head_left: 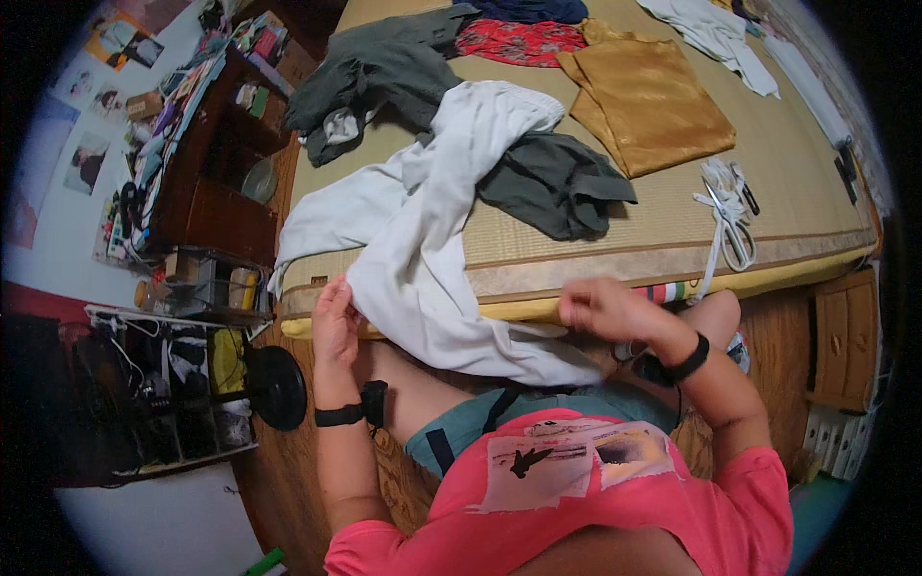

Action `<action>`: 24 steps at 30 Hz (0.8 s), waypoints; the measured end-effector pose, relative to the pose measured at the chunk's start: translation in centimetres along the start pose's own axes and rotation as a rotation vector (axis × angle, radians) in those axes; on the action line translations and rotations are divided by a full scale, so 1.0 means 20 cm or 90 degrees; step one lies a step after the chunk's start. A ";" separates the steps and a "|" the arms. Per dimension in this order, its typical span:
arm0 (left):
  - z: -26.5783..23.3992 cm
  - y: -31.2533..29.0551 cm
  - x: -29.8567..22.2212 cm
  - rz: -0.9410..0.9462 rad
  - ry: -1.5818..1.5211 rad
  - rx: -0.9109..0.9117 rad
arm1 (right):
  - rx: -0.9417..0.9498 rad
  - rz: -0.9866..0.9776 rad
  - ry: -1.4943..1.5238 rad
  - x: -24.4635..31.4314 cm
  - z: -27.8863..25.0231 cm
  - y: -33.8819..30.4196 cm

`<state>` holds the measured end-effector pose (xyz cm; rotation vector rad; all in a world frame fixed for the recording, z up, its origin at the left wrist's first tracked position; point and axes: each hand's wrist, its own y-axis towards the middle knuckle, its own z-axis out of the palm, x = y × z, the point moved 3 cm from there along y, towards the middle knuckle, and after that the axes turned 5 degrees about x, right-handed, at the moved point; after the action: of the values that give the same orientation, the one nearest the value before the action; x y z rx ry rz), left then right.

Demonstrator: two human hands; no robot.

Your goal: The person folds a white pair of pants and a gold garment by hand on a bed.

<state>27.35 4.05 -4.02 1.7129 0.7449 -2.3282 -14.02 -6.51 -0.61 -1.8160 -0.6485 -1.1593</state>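
A long white garment [418, 230] lies over the bed's near edge, and its lower part hangs across my lap. At its left border my left hand [336, 322] pinches the cloth between thumb and fingers. My right hand [610, 312] hovers by the mattress edge, apart from the garment's main folds, with curled fingers; anything in them is too small to see. Under and behind the white cloth spread dark grey-green clothes [547, 187]. To the right on the mat lie scissors [735, 240] among white strips of cloth [722, 187], beside a small dark tool [745, 192].
Folded gold cloth [658, 106], a red patterned cloth [519, 42] and another white garment [715, 43] lie farther back on the matted bed [519, 254]. A wooden cabinet [216, 211] and a shelf rack [173, 384] stand left; a small wooden drawer unit [845, 341] stands right.
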 end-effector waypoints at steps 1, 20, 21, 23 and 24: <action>-0.03 0.00 0.04 0.035 0.034 -0.029 | -0.061 -0.090 0.042 -0.01 -0.05 0.10; 0.66 -0.49 0.32 0.262 0.704 0.062 | -0.453 0.165 -0.247 0.24 -1.23 1.17; 0.67 -0.47 0.33 0.283 0.729 0.050 | -0.408 0.210 -0.202 0.22 -1.22 1.20; 0.67 -0.40 0.39 0.326 0.776 0.027 | -0.432 0.189 -0.283 0.24 -1.25 1.22; 0.66 -0.37 0.42 0.374 0.817 0.025 | -0.439 0.185 -0.315 0.20 -1.25 1.23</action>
<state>10.24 5.51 -6.72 2.8248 0.1962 -0.6990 -4.28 -40.42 -1.58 -2.7250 -0.2311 -0.7784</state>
